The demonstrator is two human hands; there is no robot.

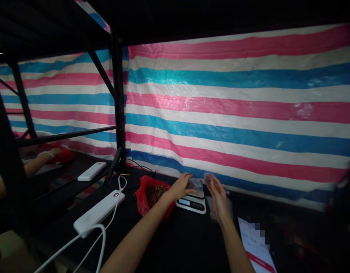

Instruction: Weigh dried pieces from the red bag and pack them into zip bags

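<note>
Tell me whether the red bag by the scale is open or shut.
Open: the red bag gapes at the top, showing brown contents inside, beside the left hand and the scale.

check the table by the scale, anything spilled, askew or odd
Nothing looks spilled or broken. The red bag sits open beside the scale, its brown contents inside. Both hands, left and right, hold a clear bag over the scale. A white cable trails off the table's near edge.

Dark table [189,242] lies open at six o'clock between the forearms. Red bag [152,197] blocks nine o'clock of the scale [192,204]; striped tarp [237,113] walls off twelve o'clock.
</note>
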